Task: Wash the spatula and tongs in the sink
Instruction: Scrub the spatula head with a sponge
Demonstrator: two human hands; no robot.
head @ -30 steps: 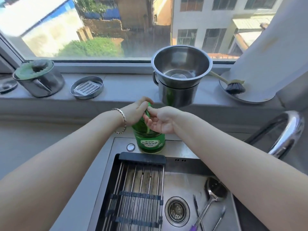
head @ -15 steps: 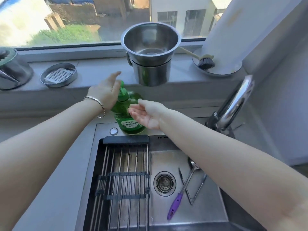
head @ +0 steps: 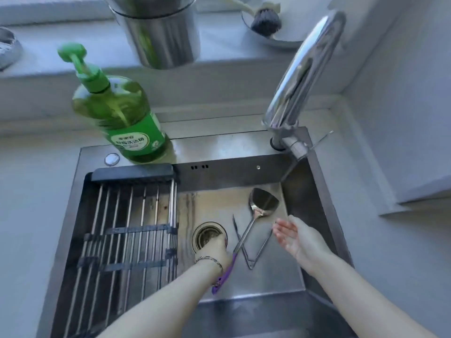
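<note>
Left hand (head: 214,248) is now down in the stainless steel sink (head: 231,174), off the pump it touched half a second ago; back of hand up, fingers curled downward at the rim of the round steel drain (head: 207,234); fingertips hidden, so cannot tell whether it grips the purple handle passing just by its wrist or only rests beside it; thin silver bracelet (head: 210,261) on that wrist. Right hand (head: 296,239) has also left the bottle nozzle; it hovers wide and flat at 3 o'clock of the left hand, fingers straight, holding nothing. Steel spatula with purple handle (head: 262,203) lies on the sink floor as before, blade toward 1 o'clock, handle toward 7 o'clock; it crosses the left arm of the V-shaped steel tongs (head: 260,250); tongs lie flat between the two hands, apex toward 6 o'clock, unmoved. Clear green dish soap bottle with green pump (head: 122,111) now stands untouched on the sink deck at 11 o'clock of the left hand; green label, white characters, too blurred to read. View has tipped down since then. Black-ended roll-up wire rack (head: 131,230) covers the sink's left half at 9 o'clock; curved chrome faucet (head: 300,76) at 1 o'clock; steel pot (head: 161,37) on the ledge at 12 o'clock; black-bristled brush (head: 264,19) beside it.
</note>
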